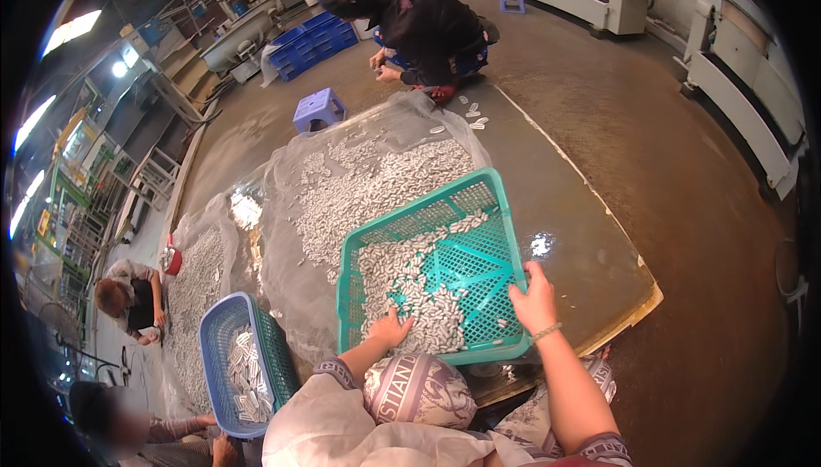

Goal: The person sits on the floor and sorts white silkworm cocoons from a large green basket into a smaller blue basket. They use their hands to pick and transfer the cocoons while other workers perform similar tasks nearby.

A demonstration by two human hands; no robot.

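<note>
A person crouched over a work floor reaches both bare forearms forward from the lower edge. The left hand [392,328] lies palm-down, fingers spread and unclenched, on a heap of small pale-grey metal pieces [410,283] inside a teal latticed plastic basket [466,198]. The right hand [534,298], a thin band at the wrist, clasps the basket's near right rim. The basket rests tilted on a wet brown board, its far corner over a crinkled clear plastic sheet [282,210] strewn with more of the same pieces. Beside the left forearm stands a blue latticed plastic basket [224,330], partly filled. Other workers crouch at the far end and along the left edge.
</note>
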